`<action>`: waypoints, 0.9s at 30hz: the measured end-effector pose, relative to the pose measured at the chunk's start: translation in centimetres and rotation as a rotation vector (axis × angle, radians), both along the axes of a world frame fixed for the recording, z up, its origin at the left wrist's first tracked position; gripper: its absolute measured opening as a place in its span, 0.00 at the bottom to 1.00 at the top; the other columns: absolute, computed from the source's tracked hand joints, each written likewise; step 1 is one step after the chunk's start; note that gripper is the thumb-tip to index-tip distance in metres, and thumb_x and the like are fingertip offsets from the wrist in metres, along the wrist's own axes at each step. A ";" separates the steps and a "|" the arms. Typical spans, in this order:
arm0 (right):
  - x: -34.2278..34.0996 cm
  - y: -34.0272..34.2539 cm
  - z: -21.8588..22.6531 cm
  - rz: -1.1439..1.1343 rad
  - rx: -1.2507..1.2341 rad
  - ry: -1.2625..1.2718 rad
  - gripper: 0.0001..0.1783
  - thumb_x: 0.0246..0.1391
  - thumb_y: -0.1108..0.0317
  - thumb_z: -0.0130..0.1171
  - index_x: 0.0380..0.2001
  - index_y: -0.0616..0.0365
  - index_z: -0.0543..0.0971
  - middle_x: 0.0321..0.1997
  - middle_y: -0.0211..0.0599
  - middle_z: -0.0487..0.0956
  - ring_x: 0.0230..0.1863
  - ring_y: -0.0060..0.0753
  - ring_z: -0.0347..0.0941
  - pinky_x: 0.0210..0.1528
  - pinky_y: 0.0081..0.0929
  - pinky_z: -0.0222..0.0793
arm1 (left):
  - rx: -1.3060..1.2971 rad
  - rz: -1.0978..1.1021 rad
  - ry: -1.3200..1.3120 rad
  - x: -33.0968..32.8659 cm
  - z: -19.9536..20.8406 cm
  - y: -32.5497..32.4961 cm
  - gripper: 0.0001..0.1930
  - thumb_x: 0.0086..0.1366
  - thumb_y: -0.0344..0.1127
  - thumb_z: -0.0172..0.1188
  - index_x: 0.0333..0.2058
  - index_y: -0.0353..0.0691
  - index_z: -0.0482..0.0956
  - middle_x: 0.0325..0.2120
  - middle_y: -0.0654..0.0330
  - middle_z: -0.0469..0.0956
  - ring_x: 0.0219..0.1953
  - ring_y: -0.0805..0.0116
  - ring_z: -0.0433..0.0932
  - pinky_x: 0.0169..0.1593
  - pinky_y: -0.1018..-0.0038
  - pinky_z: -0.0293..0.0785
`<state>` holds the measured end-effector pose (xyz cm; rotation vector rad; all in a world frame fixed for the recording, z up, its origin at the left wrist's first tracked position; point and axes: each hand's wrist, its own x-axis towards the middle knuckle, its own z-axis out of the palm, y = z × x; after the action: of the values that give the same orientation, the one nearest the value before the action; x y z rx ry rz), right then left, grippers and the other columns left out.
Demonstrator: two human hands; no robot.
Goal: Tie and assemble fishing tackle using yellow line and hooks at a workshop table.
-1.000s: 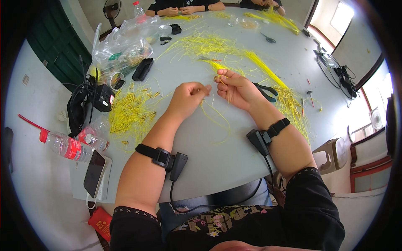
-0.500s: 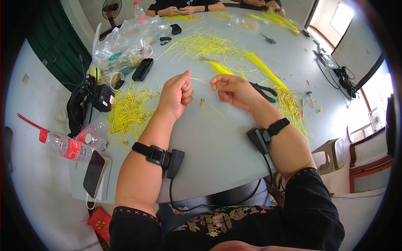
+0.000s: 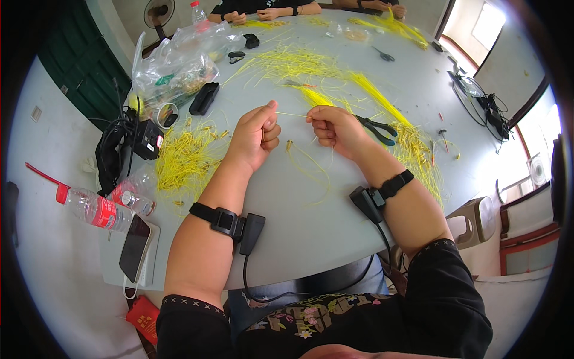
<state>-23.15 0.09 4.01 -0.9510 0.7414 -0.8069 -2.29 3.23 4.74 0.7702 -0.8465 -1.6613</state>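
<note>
A thin yellow wire (image 3: 292, 114) stretches nearly straight between my two hands above the grey table. My left hand (image 3: 257, 133) is closed, pinching one end of it between thumb and forefinger. Closed as well, my right hand (image 3: 336, 128) grips the other end with its fingertips. Below them a looped yellow wire with a small brown tip (image 3: 289, 145) lies on the table. Just beyond my right hand are dark-handled pliers (image 3: 380, 130). A tangled heap of yellow wires (image 3: 185, 158) with brownish ends lies left of my left forearm.
Long yellow wire bundles (image 3: 382, 102) spread over the table (image 3: 287, 239) ahead and right. Clear plastic bags (image 3: 179, 60), a black case (image 3: 204, 99), a bottle (image 3: 89, 206) and a phone (image 3: 135, 245) stand left. Scissors (image 3: 382, 55) lie farther off, near other people's hands (image 3: 266, 14).
My right hand has shifted slightly right and its fingers have curled in. The wire between my hands is now pulled straighter. My left hand has barely moved.
</note>
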 end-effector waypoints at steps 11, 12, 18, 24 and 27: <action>0.4 0.8 0.0 0.172 -0.120 0.103 0.03 0.57 0.74 0.53 0.30 0.60 0.74 0.20 0.21 0.64 0.18 0.12 0.51 0.19 0.17 0.43 | 0.098 0.011 0.269 0.8 -0.6 -0.9 0.23 0.65 0.44 0.58 0.16 0.49 0.56 0.13 0.73 0.50 0.14 0.79 0.45 0.18 0.78 0.40; 0.3 0.7 -0.1 0.231 -0.137 0.133 0.03 0.56 0.74 0.53 0.29 0.60 0.74 0.20 0.21 0.64 0.17 0.12 0.51 0.18 0.17 0.44 | 0.102 -0.001 0.284 0.8 -0.7 -0.9 0.23 0.65 0.44 0.58 0.16 0.49 0.56 0.13 0.72 0.49 0.14 0.79 0.44 0.18 0.79 0.40; 0.2 0.7 -0.1 0.373 -0.169 0.210 0.03 0.54 0.74 0.54 0.27 0.60 0.73 0.19 0.21 0.65 0.15 0.12 0.51 0.17 0.17 0.44 | 0.126 -0.032 0.342 0.4 -0.8 -0.8 0.23 0.65 0.41 0.57 0.15 0.49 0.55 0.13 0.72 0.48 0.14 0.79 0.44 0.17 0.79 0.39; 0.3 1.0 -0.2 0.388 -0.332 0.329 0.05 0.52 0.73 0.56 0.24 0.60 0.73 0.18 0.21 0.65 0.15 0.11 0.53 0.18 0.17 0.46 | 0.131 -0.008 0.411 1.1 -1.0 -1.2 0.24 0.65 0.41 0.58 0.15 0.49 0.55 0.13 0.72 0.49 0.13 0.79 0.43 0.17 0.78 0.39; 0.5 1.2 0.0 0.323 -0.326 0.354 0.05 0.51 0.73 0.56 0.24 0.59 0.73 0.18 0.21 0.65 0.15 0.11 0.53 0.18 0.16 0.46 | 0.134 -0.014 0.422 1.0 -1.1 -1.3 0.24 0.65 0.41 0.58 0.15 0.49 0.55 0.13 0.72 0.48 0.13 0.79 0.43 0.17 0.78 0.38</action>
<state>-22.66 1.31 4.00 -1.4914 0.7437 -0.4845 -1.27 1.92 3.60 0.4754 -0.4484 -1.8194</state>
